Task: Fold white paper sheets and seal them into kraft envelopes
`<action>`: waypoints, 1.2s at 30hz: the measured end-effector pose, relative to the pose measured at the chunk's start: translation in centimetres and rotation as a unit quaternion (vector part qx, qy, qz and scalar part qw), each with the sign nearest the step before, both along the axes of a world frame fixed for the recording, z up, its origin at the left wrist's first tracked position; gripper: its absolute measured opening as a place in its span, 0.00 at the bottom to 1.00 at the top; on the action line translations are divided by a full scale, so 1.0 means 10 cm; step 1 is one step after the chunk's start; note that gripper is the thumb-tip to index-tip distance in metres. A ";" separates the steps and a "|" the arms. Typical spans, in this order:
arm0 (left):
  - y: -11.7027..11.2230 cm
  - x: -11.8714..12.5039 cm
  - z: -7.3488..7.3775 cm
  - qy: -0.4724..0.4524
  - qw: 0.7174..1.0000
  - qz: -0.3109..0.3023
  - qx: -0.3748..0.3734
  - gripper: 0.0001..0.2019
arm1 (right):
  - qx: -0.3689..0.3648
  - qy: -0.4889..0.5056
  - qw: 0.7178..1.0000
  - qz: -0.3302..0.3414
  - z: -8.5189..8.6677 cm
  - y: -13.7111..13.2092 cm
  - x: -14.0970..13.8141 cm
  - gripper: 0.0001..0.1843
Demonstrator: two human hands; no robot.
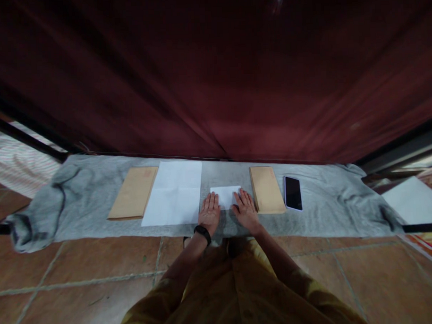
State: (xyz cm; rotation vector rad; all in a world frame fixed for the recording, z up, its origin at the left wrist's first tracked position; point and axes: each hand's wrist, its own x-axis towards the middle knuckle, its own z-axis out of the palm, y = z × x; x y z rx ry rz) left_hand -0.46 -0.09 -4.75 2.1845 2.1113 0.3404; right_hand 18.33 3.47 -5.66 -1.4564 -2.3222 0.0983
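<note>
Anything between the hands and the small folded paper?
Nothing visible. The left hand and right hand lie flat, fingertips on the near corners of the folded paper. The white sheet lies to its left, the brown envelope to its right, both apart from it.

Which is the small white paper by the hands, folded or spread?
Apparently folded: the small white paper is a rectangle far smaller than the spread white sheet beside it.

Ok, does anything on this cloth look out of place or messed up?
Nothing serious. The grey cloth is bunched at both ends. The left envelope, white sheet, right envelope and phone lie flat in a row, and the left hand and right hand rest flat on the small folded paper.
</note>
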 end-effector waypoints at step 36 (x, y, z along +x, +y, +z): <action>-0.07 -0.04 -0.05 0.007 1.000 -0.010 0.002 0.28 | -0.003 -0.014 1.000 0.002 -0.02 0.02 0.00 0.28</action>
